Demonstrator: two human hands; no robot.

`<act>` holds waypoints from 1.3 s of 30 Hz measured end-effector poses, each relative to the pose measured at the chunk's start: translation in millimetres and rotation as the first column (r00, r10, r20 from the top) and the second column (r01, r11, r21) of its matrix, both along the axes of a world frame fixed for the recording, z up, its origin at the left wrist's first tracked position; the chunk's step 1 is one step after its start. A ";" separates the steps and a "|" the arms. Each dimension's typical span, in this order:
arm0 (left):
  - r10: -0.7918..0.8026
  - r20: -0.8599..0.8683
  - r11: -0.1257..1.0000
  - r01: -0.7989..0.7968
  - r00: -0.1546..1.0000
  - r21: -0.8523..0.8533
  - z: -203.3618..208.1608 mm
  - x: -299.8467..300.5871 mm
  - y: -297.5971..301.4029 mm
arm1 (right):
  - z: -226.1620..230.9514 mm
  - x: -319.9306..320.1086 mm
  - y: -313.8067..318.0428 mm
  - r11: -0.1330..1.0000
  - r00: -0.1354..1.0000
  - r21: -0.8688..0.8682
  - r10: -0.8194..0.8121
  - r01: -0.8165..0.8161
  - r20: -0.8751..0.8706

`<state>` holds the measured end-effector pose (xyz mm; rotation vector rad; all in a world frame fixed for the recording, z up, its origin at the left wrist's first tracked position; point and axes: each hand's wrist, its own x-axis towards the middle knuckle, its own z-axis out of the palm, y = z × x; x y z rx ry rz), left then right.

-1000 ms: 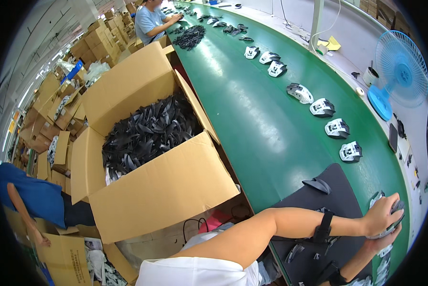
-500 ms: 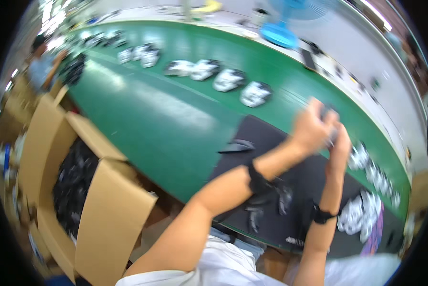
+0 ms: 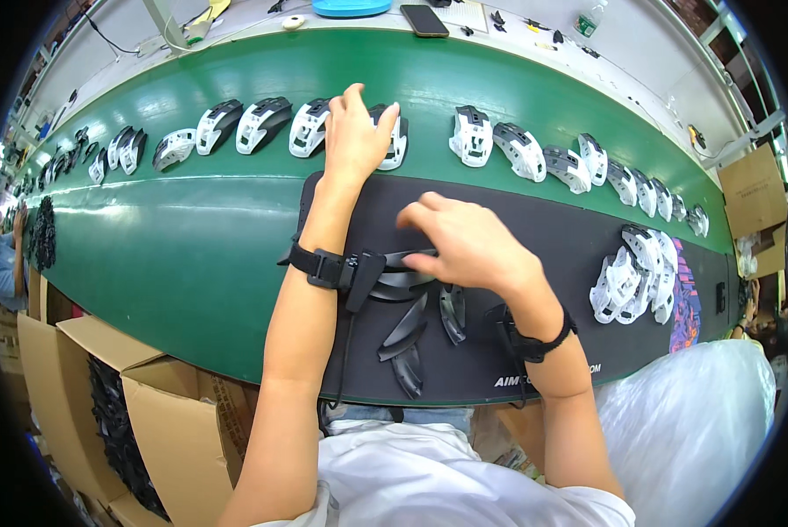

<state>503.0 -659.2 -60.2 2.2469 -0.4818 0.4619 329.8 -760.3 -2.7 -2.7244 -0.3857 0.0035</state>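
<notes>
My left hand (image 3: 356, 145) is stretched out over the far row, its index finger and thumb spread. Beside its thumb, a white-and-black computer mouse shell (image 3: 399, 149) rests on the green table, partly covered by the hand. My right hand (image 3: 473, 246) hovers over the dark mat with thumb and fingers apart, the fingertips slightly blurred. Under and near it lie several curved black plastic pieces (image 3: 404, 332), some partly hidden by my left wrist strap. Another black piece (image 3: 453, 312) lies just below the right hand. Neither hand visibly grips anything.
More mouse shells (image 3: 263, 123) line the green table (image 3: 209, 220) both ways. White shells (image 3: 631, 281) are heaped on the mat's right. Cardboard box (image 3: 174, 422) with black parts stands at left; plastic bag (image 3: 692, 422) bulges at right. A phone (image 3: 424, 20) lies on the back ledge. Another person (image 3: 6, 263) sits far left.
My hands were together, raised around a blurred dark object; now they are apart, the left at the far row and the right over the black pieces. The view has turned.
</notes>
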 end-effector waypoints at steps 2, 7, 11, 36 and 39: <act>-0.156 -0.078 0.988 0.156 0.985 0.004 18.0 -2.7 2.2 | -10.2 2.7 10.2 0.996 0.996 0.024 0.087 -0.086 -0.019; -0.407 -0.063 0.913 0.406 0.911 -0.031 48.8 -31.7 -10.0 | -1.3 10.2 1.7 0.988 0.940 0.088 0.145 -0.123 -0.308; -0.439 -0.154 0.898 0.429 0.885 -0.093 63.1 -40.4 -23.7 | 18.4 7.0 -36.4 0.989 0.946 0.093 0.134 -0.111 -0.294; -0.492 0.001 0.531 0.301 0.870 -0.792 83.6 -121.1 -67.3 | 29.9 19.3 -63.0 0.233 0.699 0.973 -0.694 -0.011 0.174; -0.516 0.023 0.509 0.329 0.856 -0.795 91.9 -127.7 -63.5 | 25.3 14.2 -81.1 0.282 0.735 0.958 -0.661 0.055 0.153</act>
